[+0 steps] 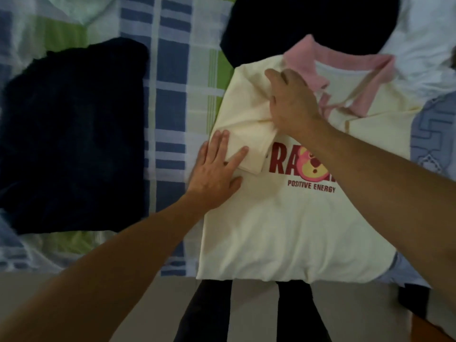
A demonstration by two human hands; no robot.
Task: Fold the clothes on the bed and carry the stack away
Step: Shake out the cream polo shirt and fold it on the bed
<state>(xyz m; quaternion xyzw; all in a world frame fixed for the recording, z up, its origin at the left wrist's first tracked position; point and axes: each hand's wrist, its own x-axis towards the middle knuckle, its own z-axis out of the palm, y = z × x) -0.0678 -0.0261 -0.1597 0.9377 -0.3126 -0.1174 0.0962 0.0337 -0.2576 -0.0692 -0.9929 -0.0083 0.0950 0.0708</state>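
A cream polo shirt (pixel 283 225) with a pink collar (pixel 313 62) and a red "POSITIVE ENERGY" print lies face up on the bed, its hem at the near edge. Its left sleeve (pixel 249 141) is folded inward over the chest. My left hand (pixel 217 171) lies flat with straight fingers on the shirt's left edge and the sleeve cuff. My right hand (pixel 291 102) rests on the folded shoulder near the collar, and its fingers look bent at the fabric. A folded dark navy garment (pixel 74 134) sits to the left on the bed.
The bed has a blue, white and green checked sheet (pixel 170 95). Another dark garment (pixel 308 23) lies beyond the collar, with white cloth (pixel 424 38) at the far right and a blue patterned cloth (pixel 434 134) on the right. My dark trouser legs (pixel 207 314) stand at the bed's near edge.
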